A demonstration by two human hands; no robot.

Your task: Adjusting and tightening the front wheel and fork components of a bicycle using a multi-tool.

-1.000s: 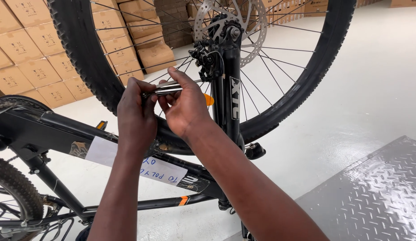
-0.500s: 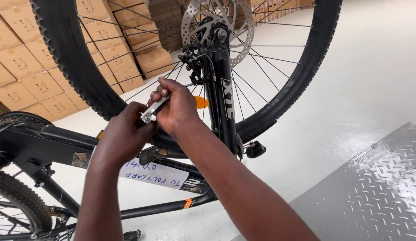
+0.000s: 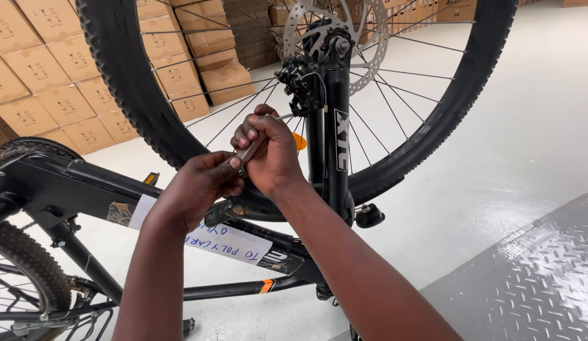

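Metal multi-tool [image 3: 248,151] pinched between both hands, left hand [image 3: 202,186] below, right hand [image 3: 272,151] curled around it beside the brake caliper [image 3: 300,85].

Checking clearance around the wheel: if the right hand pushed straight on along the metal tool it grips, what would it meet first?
Probably the black brake caliper on the fork; the tool in the right hand aims there, though depth is unclear.

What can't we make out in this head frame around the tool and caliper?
- Tool: head view, mostly covered by right hand and left hand; its type is unclear.
- Tool tip: thin, runs toward the caliper; contact point too small to tell.
- Front wheel: top cut off by the frame edge.
- Rear wheel: cut off at left and bottom edges.
- Frame: partly hidden behind both forearms.
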